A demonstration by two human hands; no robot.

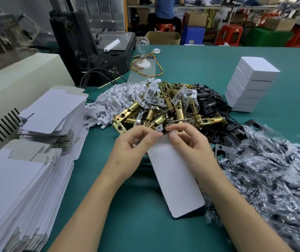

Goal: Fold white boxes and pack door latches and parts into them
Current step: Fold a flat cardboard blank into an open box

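Observation:
I hold a white box (174,177) over the green table, its far end between both hands. My left hand (132,146) pinches that far end from the left, with a metal part partly hidden under its fingers. My right hand (187,142) grips the same end from the right, fingers curled over the top edge. Just beyond lies a heap of brass door latches (165,110). White card inserts (116,99) lie to its left and black plates (211,102) to its right. A pile of clear bags of small parts (273,171) spreads at the right.
Stacks of flat white box blanks (36,142) fill the left side. A column of folded white boxes (249,84) stands at the far right. A beige machine (18,79), a black machine (91,48) and a light bulb on a base (142,50) stand behind.

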